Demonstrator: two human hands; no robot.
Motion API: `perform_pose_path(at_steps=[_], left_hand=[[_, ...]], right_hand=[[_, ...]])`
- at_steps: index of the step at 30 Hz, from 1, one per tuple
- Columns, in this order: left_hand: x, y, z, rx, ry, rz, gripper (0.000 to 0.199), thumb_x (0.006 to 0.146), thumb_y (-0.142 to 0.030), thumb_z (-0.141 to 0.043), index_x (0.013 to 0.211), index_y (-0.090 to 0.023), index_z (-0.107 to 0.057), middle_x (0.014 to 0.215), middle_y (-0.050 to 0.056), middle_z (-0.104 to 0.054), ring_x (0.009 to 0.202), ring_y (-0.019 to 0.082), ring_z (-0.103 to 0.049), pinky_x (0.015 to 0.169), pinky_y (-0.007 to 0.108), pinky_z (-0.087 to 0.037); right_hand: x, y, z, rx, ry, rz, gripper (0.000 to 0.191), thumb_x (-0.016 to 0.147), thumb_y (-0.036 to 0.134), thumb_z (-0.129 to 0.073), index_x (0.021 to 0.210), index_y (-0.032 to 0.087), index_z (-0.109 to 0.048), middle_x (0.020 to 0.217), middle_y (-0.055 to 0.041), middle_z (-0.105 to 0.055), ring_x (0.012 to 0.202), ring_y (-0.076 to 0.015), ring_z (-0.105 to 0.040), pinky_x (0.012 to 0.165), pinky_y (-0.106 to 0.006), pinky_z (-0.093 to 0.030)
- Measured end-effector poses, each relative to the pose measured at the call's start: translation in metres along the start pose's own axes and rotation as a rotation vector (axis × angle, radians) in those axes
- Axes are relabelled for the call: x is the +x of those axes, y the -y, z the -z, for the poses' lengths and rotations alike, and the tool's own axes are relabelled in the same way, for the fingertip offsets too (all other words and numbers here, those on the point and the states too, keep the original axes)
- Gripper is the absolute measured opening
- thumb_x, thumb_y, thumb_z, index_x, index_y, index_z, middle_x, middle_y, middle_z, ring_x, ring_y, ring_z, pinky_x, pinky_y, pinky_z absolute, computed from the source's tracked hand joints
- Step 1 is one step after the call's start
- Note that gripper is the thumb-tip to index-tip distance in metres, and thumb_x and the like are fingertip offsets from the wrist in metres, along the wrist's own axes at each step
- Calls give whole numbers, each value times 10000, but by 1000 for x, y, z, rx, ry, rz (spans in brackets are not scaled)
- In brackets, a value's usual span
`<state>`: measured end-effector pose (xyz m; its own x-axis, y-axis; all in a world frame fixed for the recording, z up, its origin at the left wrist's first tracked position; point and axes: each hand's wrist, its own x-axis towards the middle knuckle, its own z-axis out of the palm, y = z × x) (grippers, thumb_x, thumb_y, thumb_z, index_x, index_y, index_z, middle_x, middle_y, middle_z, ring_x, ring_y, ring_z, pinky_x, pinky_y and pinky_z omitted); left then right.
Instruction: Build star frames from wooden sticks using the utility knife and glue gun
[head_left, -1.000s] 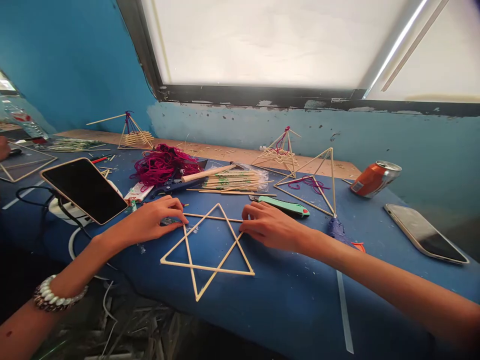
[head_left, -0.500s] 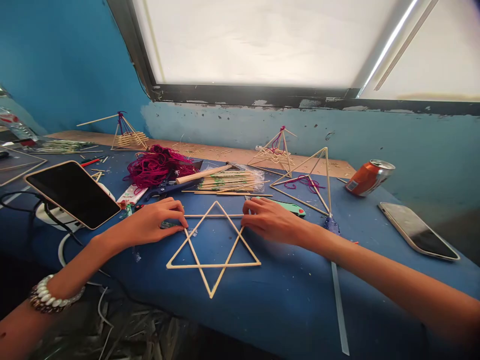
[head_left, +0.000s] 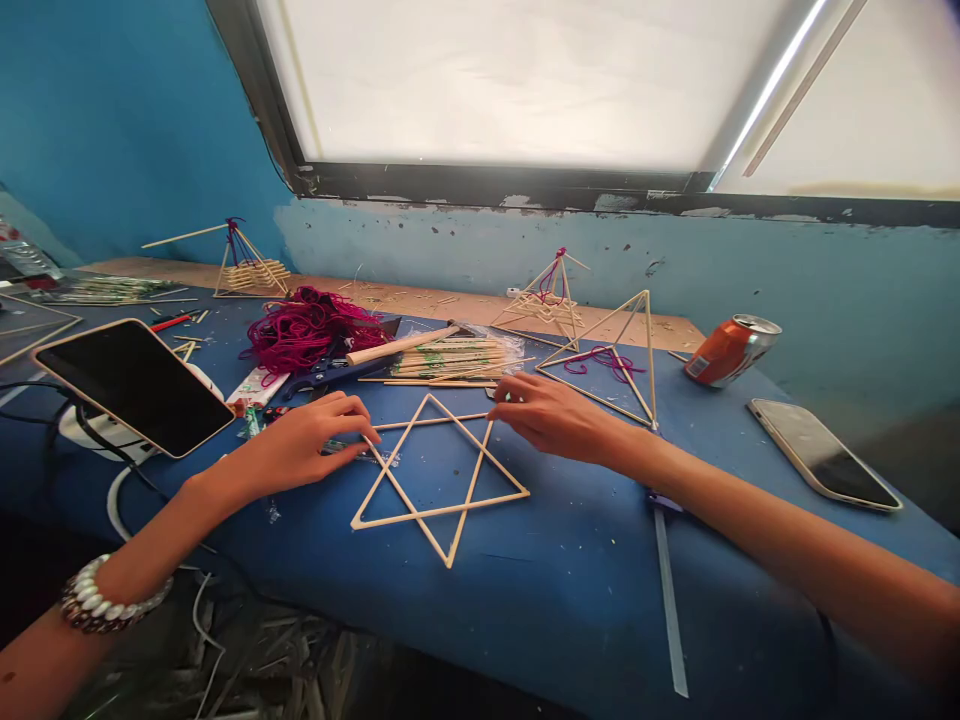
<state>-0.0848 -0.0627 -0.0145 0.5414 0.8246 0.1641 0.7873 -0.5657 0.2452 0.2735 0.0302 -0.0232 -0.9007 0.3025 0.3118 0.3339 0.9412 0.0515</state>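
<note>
A six-pointed star of thin wooden sticks (head_left: 420, 515), two overlapping triangles, lies on the blue table (head_left: 570, 600). My left hand (head_left: 311, 440) pinches the star's upper left corner between thumb and fingers. At its upper right corner, my right hand (head_left: 559, 415) has its fingers closed on the stick end. The tips of both corners are hidden by my fingertips. Just behind the star lie loose sticks (head_left: 427, 382) and a plastic pack of sticks (head_left: 457, 358).
Magenta yarn (head_left: 311, 330) and a hammer (head_left: 401, 345) lie behind. Stick pyramids (head_left: 251, 275) stand at the back, with a larger stick frame (head_left: 651, 350) on the right. A tilted phone (head_left: 135, 385) is left; a can (head_left: 731, 350) and another phone (head_left: 821, 455) are right.
The star has turned counterclockwise, its lower point shifting right and away from me. My right hand has moved slightly up, still at its corner; my left hand has stayed at the other.
</note>
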Motion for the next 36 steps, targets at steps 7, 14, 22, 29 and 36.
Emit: perform_pose_path(at_steps=[7,14,22,29,36], left_hand=[[-20,-17,3,58,-283,50,207,973,-369,-520,955,-267,-699,994,19,-704,983,212,-625,877,338,-497],[-21,-62,-9,37,-591,40,109,945,-291,-556,987,-310,-654,854,-27,-712,836,206,-651,825,380,-502],[-22,-95,-7,53,-615,-48,157,932,-195,-560,1011,-284,-663,751,-18,-678,703,176,-598,741,378,-482],[-35,-83,-17,-73,-636,188,278,986,-265,-440,752,-241,-588,651,-17,-622,657,166,-584,693,330,-458],[-16,-70,-25,-120,-567,250,440,1022,-336,-371,630,-208,-526,642,0,-591,661,155,-567,709,296,-444]], right_hand=[[-77,15,77,-94,-303,-438,275,981,184,-412,1058,223,-674,1029,-81,-683,879,-198,-648,775,-355,-506],[-170,46,72,-105,174,-829,393,891,349,-515,1245,225,-632,1142,-122,-656,862,-250,-696,745,-392,-559],[-190,61,42,-137,200,-908,486,918,384,-461,1368,215,-532,1335,-143,-556,1022,-276,-681,831,-405,-569],[-142,55,59,-196,-58,-741,317,981,336,-423,1199,222,-623,1156,-120,-672,967,-277,-682,806,-403,-545],[-35,4,17,-197,154,-496,302,998,330,-500,1197,139,-625,1096,-152,-675,1078,-318,-620,935,-457,-515]])
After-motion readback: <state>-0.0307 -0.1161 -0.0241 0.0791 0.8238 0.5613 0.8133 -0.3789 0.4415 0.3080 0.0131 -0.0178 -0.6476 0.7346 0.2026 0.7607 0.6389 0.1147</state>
